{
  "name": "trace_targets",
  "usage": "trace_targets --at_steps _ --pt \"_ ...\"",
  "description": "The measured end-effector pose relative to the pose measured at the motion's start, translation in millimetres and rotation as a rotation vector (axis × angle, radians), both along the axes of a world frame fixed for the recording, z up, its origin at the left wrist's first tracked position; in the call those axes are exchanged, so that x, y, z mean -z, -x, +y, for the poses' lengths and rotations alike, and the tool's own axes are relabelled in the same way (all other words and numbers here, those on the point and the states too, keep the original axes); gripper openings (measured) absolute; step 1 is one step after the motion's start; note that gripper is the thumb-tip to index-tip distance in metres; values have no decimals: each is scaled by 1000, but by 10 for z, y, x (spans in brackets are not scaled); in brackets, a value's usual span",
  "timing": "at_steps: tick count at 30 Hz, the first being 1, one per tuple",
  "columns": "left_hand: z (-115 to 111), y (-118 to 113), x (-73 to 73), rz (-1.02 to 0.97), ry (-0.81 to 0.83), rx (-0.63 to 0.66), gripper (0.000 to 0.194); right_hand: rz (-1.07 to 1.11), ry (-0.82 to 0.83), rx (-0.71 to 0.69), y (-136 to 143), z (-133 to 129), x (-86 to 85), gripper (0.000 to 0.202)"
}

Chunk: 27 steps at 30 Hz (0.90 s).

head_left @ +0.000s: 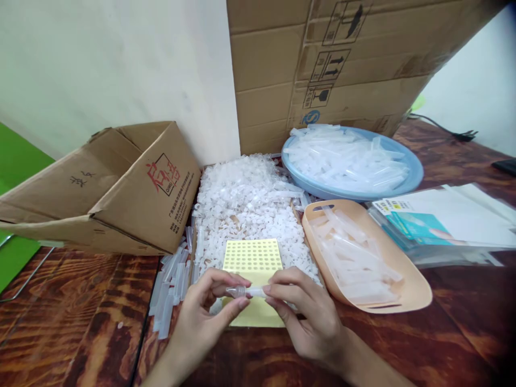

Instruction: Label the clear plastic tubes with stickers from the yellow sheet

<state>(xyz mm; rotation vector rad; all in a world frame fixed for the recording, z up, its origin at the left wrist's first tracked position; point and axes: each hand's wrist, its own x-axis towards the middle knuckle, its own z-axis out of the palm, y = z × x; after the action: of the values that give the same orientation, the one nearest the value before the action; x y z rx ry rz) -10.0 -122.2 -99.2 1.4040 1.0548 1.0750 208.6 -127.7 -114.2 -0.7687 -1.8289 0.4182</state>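
Note:
Between my two hands lies a small clear plastic tube (253, 291), level, with a ribbed, narrowing left end and a whitish right end. My left hand (215, 301) pinches the ribbed end between thumb and fingers. The right end is gripped by the fingertips of my right hand (304, 306). Right below both hands is a yellow sticker sheet (253, 255) with rows of small round dark marks. It rests over a heap of small translucent plastic pieces (250, 199).
An open cardboard box (157, 188) stands left, beside loose translucent sleeves (169, 290). At right are a peach tray (411, 293) and a blue basin (415, 172), both holding translucent sleeves, plus plastic-wrapped packets (447, 220). A large carton (270, 70) rises behind.

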Motion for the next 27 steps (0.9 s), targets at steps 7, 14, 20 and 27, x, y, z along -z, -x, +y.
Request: trace_targets --at_steps 7,14,20,27 --pt "-90 -103 74 198 -193 43 15 19 203 -85 1 -8 -41 15" --pt "-65 -29 58 266 -319 53 21 -15 468 -82 -45 -11 -17 27" --pt "-47 -14 35 243 -329 10 22 12 352 -11 -82 -25 22 11" --pt "-35 1 43 247 -315 3 22 -61 265 -28 -77 -6 -13 20"
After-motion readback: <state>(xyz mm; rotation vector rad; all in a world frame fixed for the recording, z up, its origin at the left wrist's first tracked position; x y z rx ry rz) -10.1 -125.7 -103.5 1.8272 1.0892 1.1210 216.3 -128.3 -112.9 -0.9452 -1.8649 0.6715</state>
